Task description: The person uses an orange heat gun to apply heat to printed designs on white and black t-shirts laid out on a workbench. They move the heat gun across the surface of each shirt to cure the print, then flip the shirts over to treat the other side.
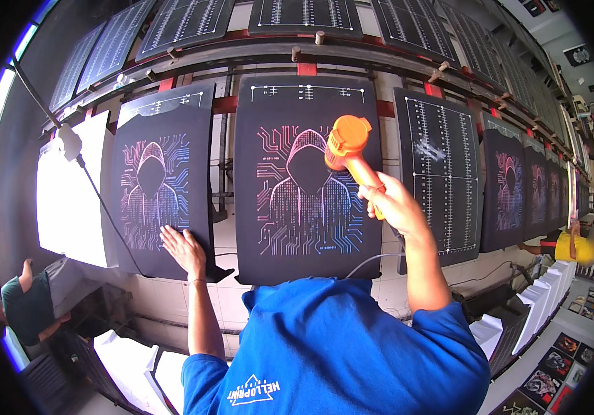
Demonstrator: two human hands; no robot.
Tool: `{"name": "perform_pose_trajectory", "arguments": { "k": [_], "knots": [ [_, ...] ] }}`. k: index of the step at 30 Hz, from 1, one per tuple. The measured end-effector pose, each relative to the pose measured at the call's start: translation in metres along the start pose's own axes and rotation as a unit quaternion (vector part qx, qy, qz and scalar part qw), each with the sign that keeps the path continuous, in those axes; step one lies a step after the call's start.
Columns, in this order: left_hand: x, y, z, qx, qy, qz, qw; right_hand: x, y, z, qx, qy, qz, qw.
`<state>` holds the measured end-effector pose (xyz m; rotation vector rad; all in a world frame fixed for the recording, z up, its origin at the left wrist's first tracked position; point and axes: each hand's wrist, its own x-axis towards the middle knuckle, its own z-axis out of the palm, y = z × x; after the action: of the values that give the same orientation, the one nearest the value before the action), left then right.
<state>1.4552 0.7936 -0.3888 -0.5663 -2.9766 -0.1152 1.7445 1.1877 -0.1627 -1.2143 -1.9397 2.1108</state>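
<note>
1. The right hand (pixel 395 205) is wrapped tight round the grip of an orange heat gun (pixel 347 146), nozzle end turned down toward the middle black panel (pixel 307 180). Held just over the pink and blue hooded-figure print (pixel 308 190), it seems meant to throw hot air on fresh ink rather than touch the cloth.

2. The left hand (pixel 185 249) lies flat, fingers spread wide, holding nothing. It presses on the lower right part of the neighbouring black panel (pixel 162 183), left of the middle panel, likely to steady the person leaning in or to feel whether that print is dry.

3. A grey cord (pixel 373 261) curves out below the middle panel toward the right forearm; it probably feeds the gun, though its end is hidden.

4. Right of the middle panel sits a bare printing board (pixel 442 173) marked with white ruled lines, with no cloth on it, so the grid for squaring up garments shows.

5. Far left of the middle panel a white panel (pixel 72 197) lies on its board, unprinted as far as can be told.

6. Further right of the middle panel the row of printed boards carries on, and a person in a yellow top (pixel 573 247) works there; another person in a dark green top (pixel 27 304) bends at lower left.
</note>
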Motion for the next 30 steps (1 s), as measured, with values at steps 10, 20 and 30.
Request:
{"name": "perform_pose_trajectory", "arguments": {
  "k": [10, 20, 30],
  "knots": [
    [-0.02, -0.027, -0.003, 0.003, 0.01, 0.003, 1.0, -0.023, 0.014, 0.008, 0.037, 0.064, -0.008, 0.997],
    [0.046, -0.093, 0.029, 0.02, 0.05, -0.03, 0.998, -0.058, 0.015, 0.035, 0.038, 0.125, 0.031, 0.991],
    [0.035, -0.052, 0.019, 0.017, 0.055, 0.032, 0.998, -0.055, 0.022, 0.036, 0.047, 0.104, 0.008, 0.993]
  ]
}}
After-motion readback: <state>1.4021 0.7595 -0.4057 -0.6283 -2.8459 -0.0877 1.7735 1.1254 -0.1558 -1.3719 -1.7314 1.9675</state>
